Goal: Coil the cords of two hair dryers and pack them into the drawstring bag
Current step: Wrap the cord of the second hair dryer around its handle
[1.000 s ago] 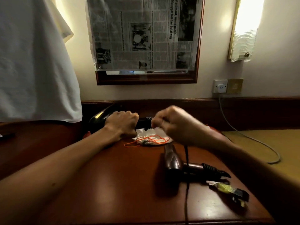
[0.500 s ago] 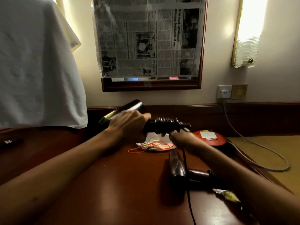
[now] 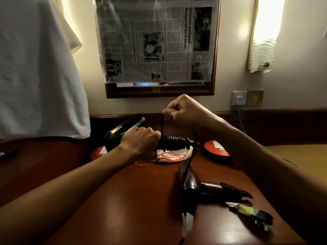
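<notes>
My left hand [image 3: 141,141] grips the handle of a black hair dryer [image 3: 122,131] held just above the desk, its barrel pointing far left. Its black cord [image 3: 177,143] is wound in several turns round the handle's end. My right hand [image 3: 182,110] is raised above it and pinches the cord, which runs taut down to the handle. A loose length of cord drops toward the desk's near edge. A second, brown hair dryer [image 3: 192,188] lies on the desk at the near right. The white drawstring bag [image 3: 169,156] with orange strings lies flat under my left hand.
The brown wooden desk [image 3: 106,200] meets a wall with a newspaper-covered mirror [image 3: 157,41]. Two red discs [image 3: 215,147] lie at the back. A crumpled yellow and black wrapper [image 3: 251,212] is by the brown dryer. White cloth [image 3: 35,68] hangs at left. A wall socket [image 3: 239,98] feeds a grey cable.
My right hand rose from under the handle's end to above it, pulling the cord up for another turn. My left hand kept its grip on the dryer.
</notes>
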Available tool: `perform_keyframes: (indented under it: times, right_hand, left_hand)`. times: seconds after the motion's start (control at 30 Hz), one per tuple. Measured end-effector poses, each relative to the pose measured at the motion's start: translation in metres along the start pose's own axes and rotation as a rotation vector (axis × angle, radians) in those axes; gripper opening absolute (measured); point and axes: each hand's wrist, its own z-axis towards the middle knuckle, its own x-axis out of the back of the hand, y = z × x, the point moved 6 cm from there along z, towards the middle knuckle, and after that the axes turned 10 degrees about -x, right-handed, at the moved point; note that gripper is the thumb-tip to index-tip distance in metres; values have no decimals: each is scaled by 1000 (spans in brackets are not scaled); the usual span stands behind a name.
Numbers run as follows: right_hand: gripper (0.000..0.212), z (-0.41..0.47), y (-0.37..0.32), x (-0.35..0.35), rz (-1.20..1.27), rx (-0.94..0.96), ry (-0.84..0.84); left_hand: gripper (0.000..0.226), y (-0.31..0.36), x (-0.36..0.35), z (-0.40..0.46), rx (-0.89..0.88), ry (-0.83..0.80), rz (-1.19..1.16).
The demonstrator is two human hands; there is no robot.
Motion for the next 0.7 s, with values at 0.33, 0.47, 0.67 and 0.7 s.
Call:
perform_keyframes:
  times: [0.33, 0.47, 0.67, 0.7]
  right_hand:
    - [21, -3, 90, -71, 186, -214, -389]
    - [22, -48, 73, -115, 299, -234, -356]
    - [27, -98, 45, -126, -54, -100, -398]
    - [27, -98, 35, -114, -114, -82, -383]
  left_hand:
    - [16, -24, 5, -20, -18, 176, -89]
    - [12, -19, 8, -16, 44, 220, -233]
    - [16, -16, 7, -6, 147, 128, -268]
    - [19, -13, 4, -6, 134, 96, -237]
